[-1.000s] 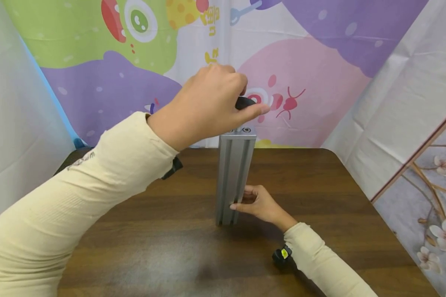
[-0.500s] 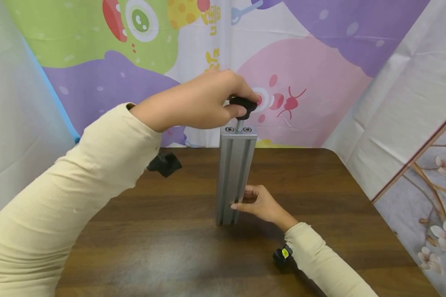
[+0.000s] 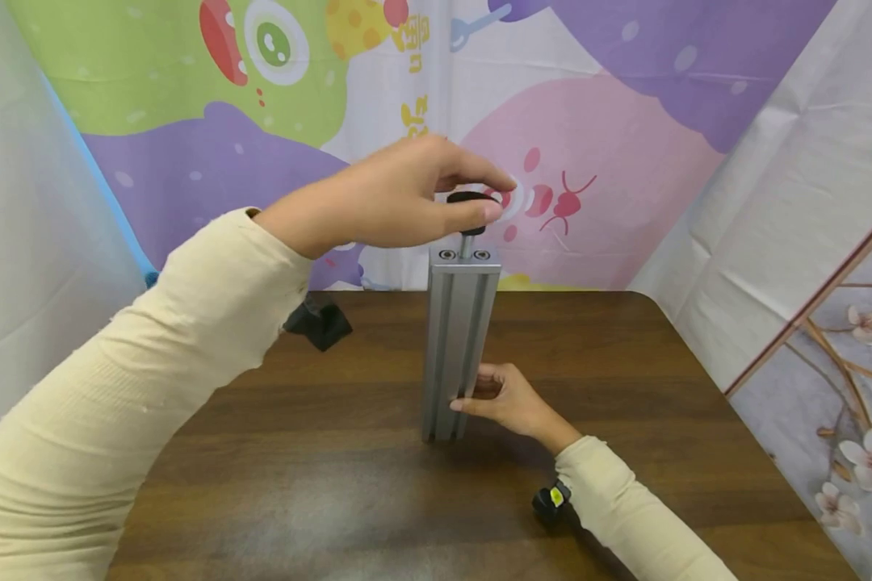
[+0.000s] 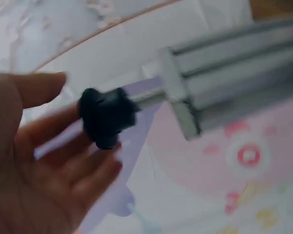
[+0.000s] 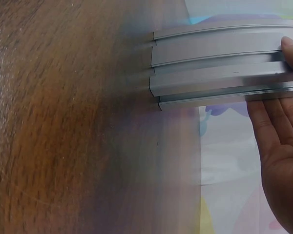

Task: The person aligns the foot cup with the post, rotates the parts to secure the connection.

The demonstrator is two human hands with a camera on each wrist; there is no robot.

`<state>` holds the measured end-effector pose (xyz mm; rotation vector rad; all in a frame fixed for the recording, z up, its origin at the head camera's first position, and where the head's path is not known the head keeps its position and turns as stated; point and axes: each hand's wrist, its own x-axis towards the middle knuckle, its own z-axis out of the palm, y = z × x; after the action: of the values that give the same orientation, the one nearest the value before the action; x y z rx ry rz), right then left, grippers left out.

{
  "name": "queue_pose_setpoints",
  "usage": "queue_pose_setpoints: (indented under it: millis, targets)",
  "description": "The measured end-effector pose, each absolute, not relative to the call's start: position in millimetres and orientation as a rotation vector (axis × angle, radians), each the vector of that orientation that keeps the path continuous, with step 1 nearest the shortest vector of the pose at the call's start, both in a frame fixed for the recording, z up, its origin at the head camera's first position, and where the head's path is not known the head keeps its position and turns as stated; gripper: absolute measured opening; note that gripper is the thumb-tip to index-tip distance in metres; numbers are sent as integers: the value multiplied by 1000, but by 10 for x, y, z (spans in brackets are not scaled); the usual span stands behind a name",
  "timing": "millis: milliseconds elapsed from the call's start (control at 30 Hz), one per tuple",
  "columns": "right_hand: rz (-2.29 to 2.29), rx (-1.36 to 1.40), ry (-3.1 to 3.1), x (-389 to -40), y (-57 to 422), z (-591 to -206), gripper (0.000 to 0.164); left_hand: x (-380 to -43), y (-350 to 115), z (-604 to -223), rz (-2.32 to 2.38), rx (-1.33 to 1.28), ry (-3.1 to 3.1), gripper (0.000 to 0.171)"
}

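Metal profile point(image 3: 459, 347): upright on the wooden table point(image 3: 298, 492) in front of me.
Right hand point(image 3: 512, 407): I pinch the metal profile near its base, thumb on the front face.
Left hand point(image 3: 407, 198): loosened around the black knob point(image 4: 107, 114); whether any finger touches it, I can't tell.
Knob step: I seem to be between twists, turning it on its rod point(image 4: 149, 99).
Next twist: likely calls for closing thumb and fingers on it again.
Versus half a second ago: left thumb and forefinger now stand apart instead of pinching; right hand unchanged.
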<state>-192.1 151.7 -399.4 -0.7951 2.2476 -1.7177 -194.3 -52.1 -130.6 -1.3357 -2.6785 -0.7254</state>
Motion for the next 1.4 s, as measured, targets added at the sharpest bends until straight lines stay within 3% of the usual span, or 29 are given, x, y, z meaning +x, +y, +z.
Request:
queue_pose_setpoints:
  millis: [267,367,600,833,1167,1267,1400]
  targets:
    - [-1723,-822,2252,-1927,1517,-3993,27,-1876,-405,-1489,-334,-984,-2391,51]
    - [-1726,-830,2248,-1928,1518,-4002,27,-1862,-385,-1479,-346,-992,-2392,47]
    - [-1716,-831,2275,-1933,1512,-3998,26,-1872,-452,-1283,-527,-1183,-2638,20]
    - [-1710,-829,2275,-1926,1516,-3993,25,-1947,-518,-1193,-750,-1337,-2790,31]
    - [-1707,-812,2271,-1934,1522,-4015,24,-1975,-524,-1225,-884,-1381,-2767,29]
    - [-1700,-814,2270,-1937,1527,-4015,24,-1950,-499,-1280,-748,-1324,-2667,28]
    - [-1709,-827,2267,-1940,1527,-4005,24,-1907,-431,-1387,-424,-1143,-2490,40]
